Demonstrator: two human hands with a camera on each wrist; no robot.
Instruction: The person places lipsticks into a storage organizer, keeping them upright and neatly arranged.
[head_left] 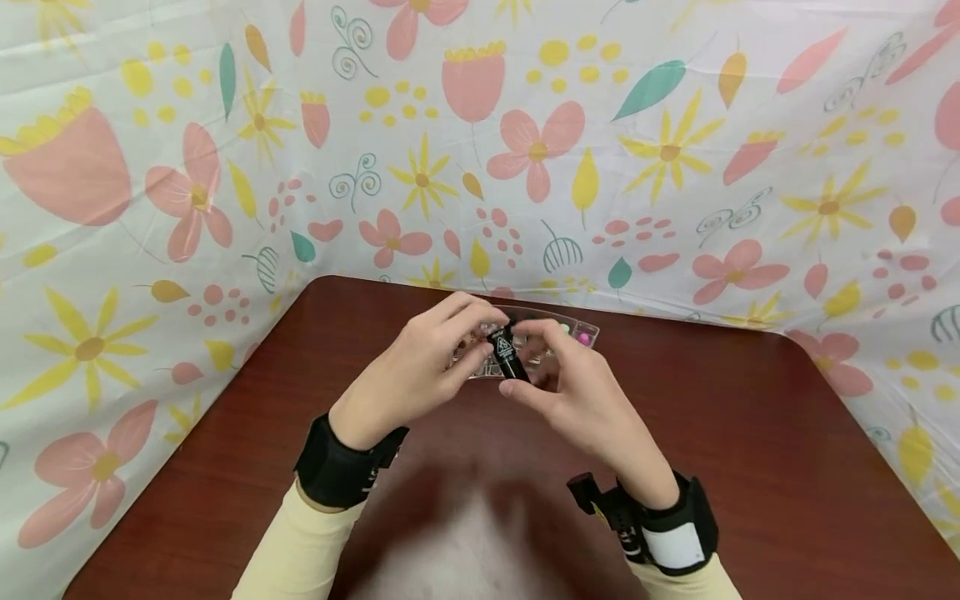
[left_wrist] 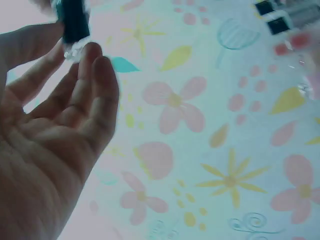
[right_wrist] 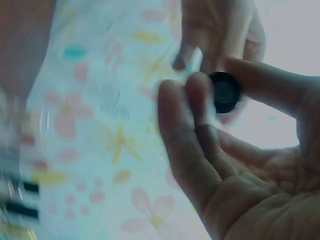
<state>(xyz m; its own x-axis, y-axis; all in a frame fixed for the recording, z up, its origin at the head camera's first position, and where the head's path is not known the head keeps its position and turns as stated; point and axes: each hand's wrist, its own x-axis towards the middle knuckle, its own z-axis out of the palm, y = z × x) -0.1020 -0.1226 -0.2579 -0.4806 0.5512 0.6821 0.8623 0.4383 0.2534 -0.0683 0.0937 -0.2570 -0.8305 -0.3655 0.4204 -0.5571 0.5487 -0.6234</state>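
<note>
A small black tube (head_left: pixel 506 353) with white print and a triangle symbol is held up at a tilt between both hands. My left hand (head_left: pixel 420 358) pinches its upper part between thumb and fingers. At the lower end, my right hand (head_left: pixel 573 379) has its thumb and index finger about the tube. In the right wrist view, the round black end (right_wrist: pixel 225 93) shows between that thumb and the fingertips. A clear, shiny piece (left_wrist: pixel 73 52) shows by the left fingertips in the left wrist view. Behind the hands lies a clear compartment box (head_left: pixel 588 332), partly hidden.
The box stands on a dark red-brown table (head_left: pixel 750 417) and holds small colored pieces, a magenta one (head_left: pixel 584 339) among them. A floral cloth (head_left: pixel 525 208) hangs around the back and sides. Black straps (head_left: pixel 337 462) wrap both wrists.
</note>
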